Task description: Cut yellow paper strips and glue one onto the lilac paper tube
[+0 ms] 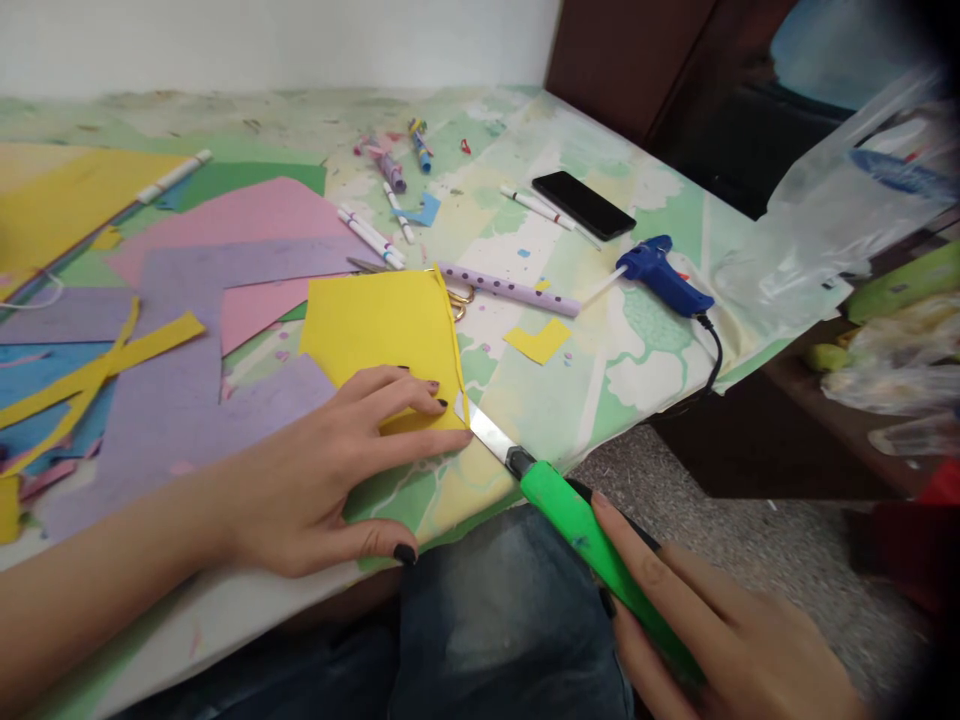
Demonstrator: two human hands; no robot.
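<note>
My left hand [330,470] lies spread over the near part of a yellow foam sheet [375,320], pressing it on the table with its fingers. In my right hand [720,620] is a green utility knife [585,530], gripped around its handle. The knife's blade [487,430] points up and left, its tip at the sheet's near right corner, close to my left fingertips. Along the sheet's right edge runs a thin yellow strip [454,340]. Scissors with gold handles [460,300] lie partly hidden under the sheet. Just beyond is a purple dotted tube [510,287].
A blue glue gun [667,277] with a black cord rests near the table's right edge, by a black phone [583,205]. White markers [371,238] and a yellow scrap [538,341] lie around. Purple sheets [165,400] and yellow strips [105,370] cover the left side.
</note>
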